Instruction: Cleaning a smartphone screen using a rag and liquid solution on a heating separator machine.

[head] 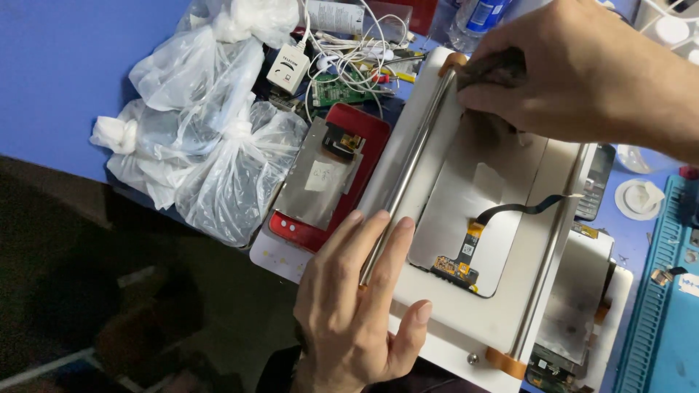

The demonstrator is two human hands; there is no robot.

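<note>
Grip of the left hand: open, fingers flat and extended, pressing on the near left edge of a pale metal plate machine, with the fingertips against the left steel rail. Far left, knotted clear plastic bags lie on the blue desk at its edge. Just right of them, a red phone frame carries a grey metal shield; behind it sit a white adapter, white cables and a green circuit board. On the machine's bed, between the two rails, a phone display panel lies face down, its black flex cable curling to the right and its orange-and-black connector board at the near end. Grip of the right hand: closed on a dark cloth pad, pressed to the far end of the panel. Right of the second rail, a dark handset, another display panel and a white tape roll rest on the desk, beside a blue work mat.
</note>
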